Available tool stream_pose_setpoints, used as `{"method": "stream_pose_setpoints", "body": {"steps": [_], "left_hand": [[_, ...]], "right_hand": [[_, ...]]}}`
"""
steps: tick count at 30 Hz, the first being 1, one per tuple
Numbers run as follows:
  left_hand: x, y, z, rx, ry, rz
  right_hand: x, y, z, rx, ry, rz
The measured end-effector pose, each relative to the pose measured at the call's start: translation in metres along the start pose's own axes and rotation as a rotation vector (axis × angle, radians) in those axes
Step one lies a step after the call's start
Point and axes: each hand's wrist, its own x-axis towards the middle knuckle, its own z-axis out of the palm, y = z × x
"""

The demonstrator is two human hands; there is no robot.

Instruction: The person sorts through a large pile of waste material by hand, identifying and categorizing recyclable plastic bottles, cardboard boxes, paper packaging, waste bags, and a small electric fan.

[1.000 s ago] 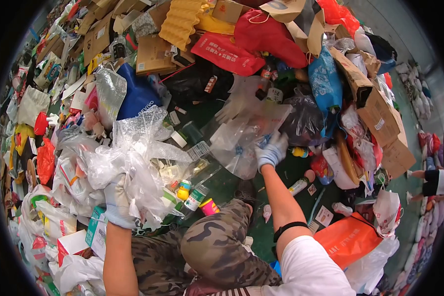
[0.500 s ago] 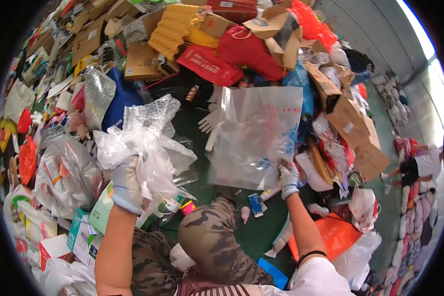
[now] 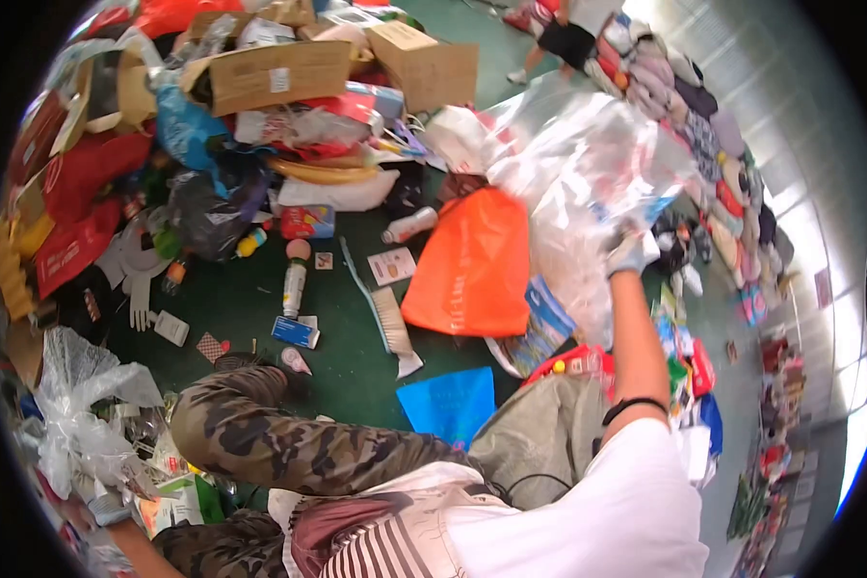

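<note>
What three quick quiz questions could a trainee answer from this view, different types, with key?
1. Multiple choice: what colour is the bag just right of the brush in the picture?
A) green
B) orange
C) black

2. True or false: the right hand wears a glove and holds the large clear plastic.

3. Fill in the blank: the band around the right arm is ____.

Key: 1 B; 2 true; 3 black

The right hand [image 3: 632,252] and the clear plastic [image 3: 583,178] are blurred.
</note>
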Motion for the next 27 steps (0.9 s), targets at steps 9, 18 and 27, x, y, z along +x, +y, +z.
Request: {"method": "stream_pose_setpoints", "body": {"steps": [9,18,27], "left_hand": [[-0.042,0.119,0.202,-0.150,-0.338,0.171],[-0.226,0.044,0.427,-0.529,-1.191,-0.598],[-0.266,0.019,0.474,0.293,-0.897,0.011]], "right_hand": [[0.047,0.035,-0.011,0.295,-0.140,0.145],[-0.344,0.225,0.195,0.783,-0.549,1.131],[-0.361,0.155,0.233,0.262,-1.249,0.485]]}}
